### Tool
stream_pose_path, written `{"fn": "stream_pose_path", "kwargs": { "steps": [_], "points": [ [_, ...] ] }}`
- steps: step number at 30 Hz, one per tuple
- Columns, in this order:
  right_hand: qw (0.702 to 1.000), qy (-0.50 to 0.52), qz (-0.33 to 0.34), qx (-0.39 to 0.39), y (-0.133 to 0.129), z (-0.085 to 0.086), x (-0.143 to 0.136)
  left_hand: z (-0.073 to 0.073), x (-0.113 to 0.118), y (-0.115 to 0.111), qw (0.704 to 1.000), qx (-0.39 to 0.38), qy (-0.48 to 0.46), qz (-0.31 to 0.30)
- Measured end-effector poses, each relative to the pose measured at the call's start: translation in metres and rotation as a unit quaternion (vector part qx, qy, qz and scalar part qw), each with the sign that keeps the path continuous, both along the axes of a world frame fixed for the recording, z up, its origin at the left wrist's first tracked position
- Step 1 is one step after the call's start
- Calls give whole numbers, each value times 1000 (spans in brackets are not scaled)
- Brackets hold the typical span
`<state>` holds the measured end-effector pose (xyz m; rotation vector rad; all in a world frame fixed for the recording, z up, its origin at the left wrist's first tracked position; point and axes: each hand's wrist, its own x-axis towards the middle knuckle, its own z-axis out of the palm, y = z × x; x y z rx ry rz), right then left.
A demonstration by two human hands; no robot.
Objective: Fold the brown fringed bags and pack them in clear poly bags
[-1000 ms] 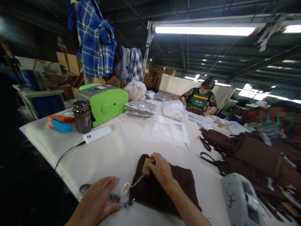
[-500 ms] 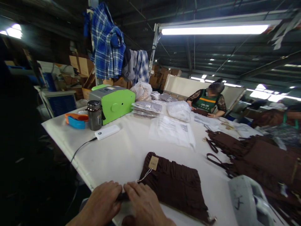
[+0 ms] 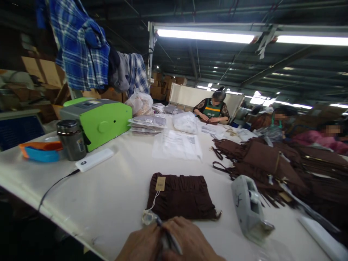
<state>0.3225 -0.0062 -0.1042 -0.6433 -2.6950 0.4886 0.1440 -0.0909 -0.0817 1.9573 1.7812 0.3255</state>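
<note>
A folded dark brown garment [image 3: 181,197] lies on the white table [image 3: 116,188] in front of me, with a small cardboard hang tag [image 3: 160,183] on a white string at its left corner. My left hand [image 3: 141,244] and my right hand [image 3: 190,241] are pressed together at the near edge. Between them they pinch a small clear plastic packet [image 3: 150,218] and a thin dark strip, at the end of the tag's string.
A grey tape dispenser [image 3: 248,208] stands to the right of the garment. A pile of brown garments [image 3: 274,166] covers the right side. A green machine [image 3: 98,119], steel flask [image 3: 71,139], white power bank [image 3: 94,159] and plastic bags [image 3: 176,145] sit further back. Other people work at the far end.
My right hand left the hang tag and joined my left hand at the near edge, closing on the small packet. My view swung to the right.
</note>
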Motion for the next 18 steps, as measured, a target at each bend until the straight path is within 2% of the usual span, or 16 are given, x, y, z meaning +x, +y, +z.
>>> {"fn": "stream_pose_path", "kwargs": {
  "steps": [3, 6, 8, 12, 15, 18],
  "points": [
    [986, 95, -49, 125, -5, -32, -2, -10, 2, 5, 1000, 14, -7, 6],
    [964, 151, -73, 207, -4, -46, 2, -24, 0, 7, 997, 67, 32, -12],
    [955, 170, -66, 234, -1, -40, 9, -34, 1, 12, 987, 130, 94, -11],
    [946, 201, -41, 250, 8, -18, 23, -50, 5, 26, 947, 240, 211, -27],
    [950, 195, -61, 235, 17, -7, 31, -53, 2, 35, 931, 259, 254, -48],
    [954, 193, -76, 216, 26, -8, 35, -53, -7, 40, 930, 247, 270, -33]
  ]
}}
